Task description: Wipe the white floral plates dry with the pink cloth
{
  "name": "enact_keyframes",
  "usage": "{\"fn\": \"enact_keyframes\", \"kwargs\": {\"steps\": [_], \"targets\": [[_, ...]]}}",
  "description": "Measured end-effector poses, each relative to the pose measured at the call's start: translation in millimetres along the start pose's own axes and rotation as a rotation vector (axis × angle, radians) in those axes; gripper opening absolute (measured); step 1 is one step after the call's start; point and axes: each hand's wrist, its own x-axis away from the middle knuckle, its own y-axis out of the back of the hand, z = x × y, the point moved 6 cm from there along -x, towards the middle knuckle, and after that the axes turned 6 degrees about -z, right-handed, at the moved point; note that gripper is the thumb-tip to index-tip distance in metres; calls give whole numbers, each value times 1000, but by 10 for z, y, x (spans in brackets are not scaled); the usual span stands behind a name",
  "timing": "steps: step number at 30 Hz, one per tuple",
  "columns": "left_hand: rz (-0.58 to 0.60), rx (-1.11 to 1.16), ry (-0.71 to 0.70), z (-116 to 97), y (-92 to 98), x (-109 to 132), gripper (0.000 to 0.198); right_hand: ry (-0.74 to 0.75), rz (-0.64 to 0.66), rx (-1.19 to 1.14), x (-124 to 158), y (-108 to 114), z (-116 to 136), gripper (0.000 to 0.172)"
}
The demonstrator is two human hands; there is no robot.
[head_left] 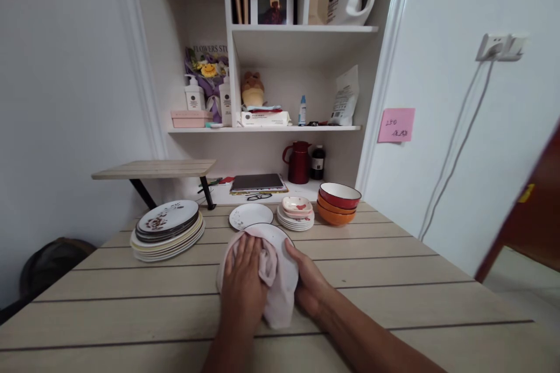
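A white plate [280, 235] with a thin dark rim is held tilted over the table at the centre. My right hand [311, 282] grips its right edge, thumb on the upper face and fingers underneath. A pale pink cloth [282, 294] covers much of the plate and hangs past its near edge. My left hand [245, 274] presses the cloth onto the plate, fingers close together and holding it there. Just behind lies another white plate [251, 217] with a small printed pattern.
A stack of larger plates [168, 230] stands at left, under a small raised shelf [155, 169]. Small dishes [296, 215] and stacked red and orange bowls [336, 204] stand behind on the right. Farther back are glasses [259, 196], a closed laptop [257, 182] and a red jug [299, 163].
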Motion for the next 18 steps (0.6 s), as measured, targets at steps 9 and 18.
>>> {"fn": "enact_keyframes", "kwargs": {"steps": [9,18], "targets": [[-147,449,318,365,-67,20,69,135,-146,-83,61,69,184,53],[-53,1317,811,251,45,16,51,123,-122,96,134,116,363,55]]}}
